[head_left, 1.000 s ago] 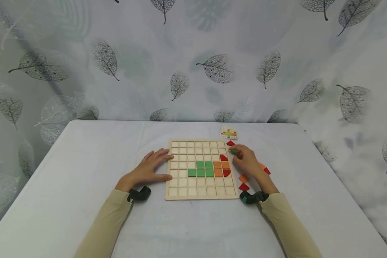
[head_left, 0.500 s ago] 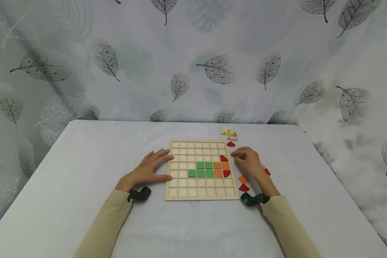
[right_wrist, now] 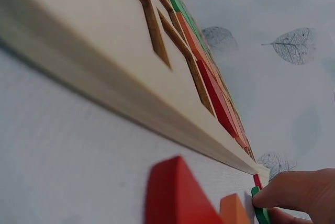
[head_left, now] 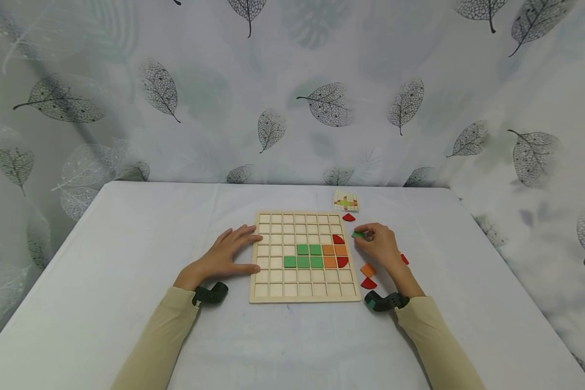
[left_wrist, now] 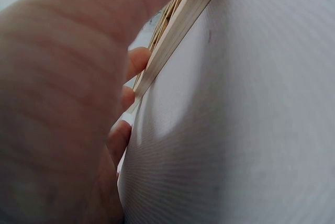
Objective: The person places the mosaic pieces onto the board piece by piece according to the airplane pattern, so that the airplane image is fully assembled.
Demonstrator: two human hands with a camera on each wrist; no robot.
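Observation:
A wooden grid board point(head_left: 268, 297) lies on the white table, with green squares point(head_left: 303, 261), orange squares point(head_left: 328, 249) and red quarter-round pieces point(head_left: 338, 239) set in its cells. My left hand point(head_left: 224, 254) is spread at the board's left side, thumb and fingertips on the rim; the left wrist view shows fingertips against the board's edge point(left_wrist: 172, 38). Just off the board's right edge, my right hand point(head_left: 377, 242) pinches a green tile point(head_left: 358, 235) between thumb and fingers. The right wrist view shows this green tile point(right_wrist: 260, 208) tilted on edge under the thumb.
Right of the board lie an orange square point(head_left: 368, 270) and a red piece point(head_left: 369, 283). Another red piece point(head_left: 404, 259) shows behind my right wrist, and one more red piece point(head_left: 349, 217) sits near the top right corner. A pattern card point(head_left: 345, 201) lies beyond.
My right hand has drawn slightly right and toward me with the green tile, whose face now shows more. My left hand and the board have stayed in place.

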